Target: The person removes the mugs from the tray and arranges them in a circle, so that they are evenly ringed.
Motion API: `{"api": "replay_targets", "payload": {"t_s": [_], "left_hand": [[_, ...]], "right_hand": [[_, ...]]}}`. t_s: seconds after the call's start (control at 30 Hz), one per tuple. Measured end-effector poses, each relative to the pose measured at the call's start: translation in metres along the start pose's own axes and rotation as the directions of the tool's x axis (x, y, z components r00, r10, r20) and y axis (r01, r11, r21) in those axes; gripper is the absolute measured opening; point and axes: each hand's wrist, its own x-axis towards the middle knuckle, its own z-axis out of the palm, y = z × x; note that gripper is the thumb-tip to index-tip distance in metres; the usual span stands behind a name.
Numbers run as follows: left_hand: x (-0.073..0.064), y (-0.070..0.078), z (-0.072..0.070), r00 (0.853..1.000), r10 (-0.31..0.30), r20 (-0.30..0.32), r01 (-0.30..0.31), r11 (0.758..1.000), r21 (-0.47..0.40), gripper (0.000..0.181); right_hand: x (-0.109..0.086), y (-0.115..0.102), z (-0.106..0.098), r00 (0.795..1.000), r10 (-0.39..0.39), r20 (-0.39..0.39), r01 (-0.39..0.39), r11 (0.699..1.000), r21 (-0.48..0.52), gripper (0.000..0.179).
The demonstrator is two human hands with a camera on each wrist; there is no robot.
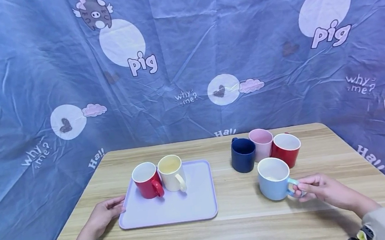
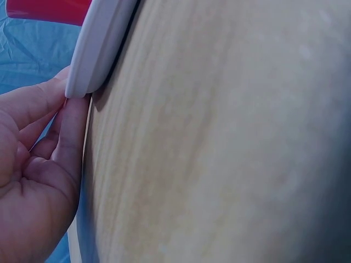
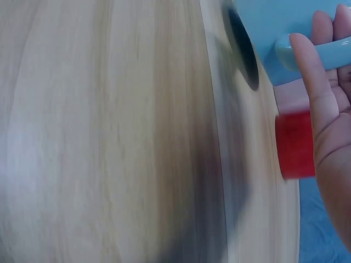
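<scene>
My right hand point(image 1: 316, 189) holds a light blue mug point(image 1: 272, 182) by its handle point(image 3: 329, 53). The mug is white inside and stands roughly upright, close over the table in front of the other mugs. At the left, my left hand point(image 1: 103, 217) pinches the near-left side of a pale lilac tray point(image 1: 188, 211), with fingers at its rim point(image 2: 82, 82) in the left wrist view. On the tray a red mug point(image 1: 148, 184) and a cream mug point(image 1: 172, 175) sit side by side, handles facing near and right.
Behind the light blue mug stand a navy mug point(image 1: 243, 157), a pink mug point(image 1: 261, 144) and another red mug point(image 1: 285, 151), grouped closely. The wooden table point(image 1: 241, 237) ends at a blue printed cloth point(image 1: 185, 57) at the back.
</scene>
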Motion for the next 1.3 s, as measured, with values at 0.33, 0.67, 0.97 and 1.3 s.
{"api": "replay_targets", "payload": {"t_s": [0.33,0.67,0.97,1.3], "left_hand": [[-0.001,0.002,0.001,1.000,-0.008,-0.004,0.008,1.000,0.013,0.048],[-0.003,0.004,0.002,1.000,-0.007,-0.007,0.007,1.000,0.003,0.047],[-0.004,0.005,0.002,1.000,0.000,-0.003,0.000,1.000,0.015,0.048],[-0.001,0.003,0.002,1.000,-0.007,-0.009,0.007,1.000,0.014,0.049]], "right_hand": [[-0.018,0.000,-0.016,0.999,-0.031,0.012,0.030,0.999,0.026,0.036],[-0.032,0.006,-0.031,0.997,-0.076,0.015,0.075,0.992,0.099,0.040],[-0.038,0.012,-0.038,0.993,-0.121,0.014,0.119,0.984,0.136,0.042],[-0.043,0.015,-0.047,0.991,-0.135,0.016,0.129,0.970,0.204,0.040]]}}
